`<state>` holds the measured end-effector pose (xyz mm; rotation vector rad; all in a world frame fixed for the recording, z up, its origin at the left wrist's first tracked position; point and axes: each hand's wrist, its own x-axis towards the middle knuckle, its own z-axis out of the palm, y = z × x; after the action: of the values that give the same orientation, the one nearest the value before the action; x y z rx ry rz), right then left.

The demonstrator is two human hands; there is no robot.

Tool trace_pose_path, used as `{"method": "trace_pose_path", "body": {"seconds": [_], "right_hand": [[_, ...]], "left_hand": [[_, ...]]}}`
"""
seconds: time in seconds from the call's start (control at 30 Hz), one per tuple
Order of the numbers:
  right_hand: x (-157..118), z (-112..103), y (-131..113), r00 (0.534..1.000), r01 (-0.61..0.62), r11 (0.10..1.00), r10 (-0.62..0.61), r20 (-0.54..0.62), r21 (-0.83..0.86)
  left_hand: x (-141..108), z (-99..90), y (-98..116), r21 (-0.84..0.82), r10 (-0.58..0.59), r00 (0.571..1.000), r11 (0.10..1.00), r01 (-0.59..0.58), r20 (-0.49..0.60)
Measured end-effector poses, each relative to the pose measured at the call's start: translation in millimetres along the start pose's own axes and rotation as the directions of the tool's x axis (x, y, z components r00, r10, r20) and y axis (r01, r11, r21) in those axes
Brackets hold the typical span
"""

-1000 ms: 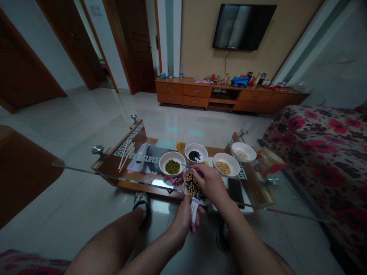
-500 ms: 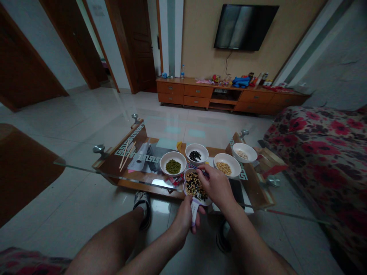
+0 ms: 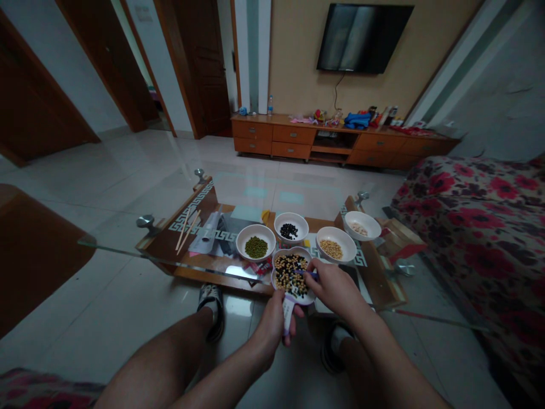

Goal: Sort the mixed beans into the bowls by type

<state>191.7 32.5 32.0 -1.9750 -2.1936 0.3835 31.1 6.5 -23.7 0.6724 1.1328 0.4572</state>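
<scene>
A white, purple-rimmed dish (image 3: 298, 299) of mixed black and yellow beans (image 3: 290, 271) is gripped by its white handle (image 3: 288, 314) in the left hand (image 3: 272, 329) at the glass surface's (image 3: 114, 249) near edge; the right hand (image 3: 336, 289) is drawn back rightward, pinching a thin blue-handled tool (image 3: 307, 273).
</scene>
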Motion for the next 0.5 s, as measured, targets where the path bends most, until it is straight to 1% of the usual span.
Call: {"method": "trace_pose_path", "body": {"seconds": [0.5], "right_hand": [[-1.3, 2.4, -1.6, 0.996, 0.079, 0.997, -0.080, 0.033, 0.011]], "left_hand": [[0.7, -0.3, -3.3, -0.008, 0.026, 1.000, 1.000, -0.026, -0.002]]}}
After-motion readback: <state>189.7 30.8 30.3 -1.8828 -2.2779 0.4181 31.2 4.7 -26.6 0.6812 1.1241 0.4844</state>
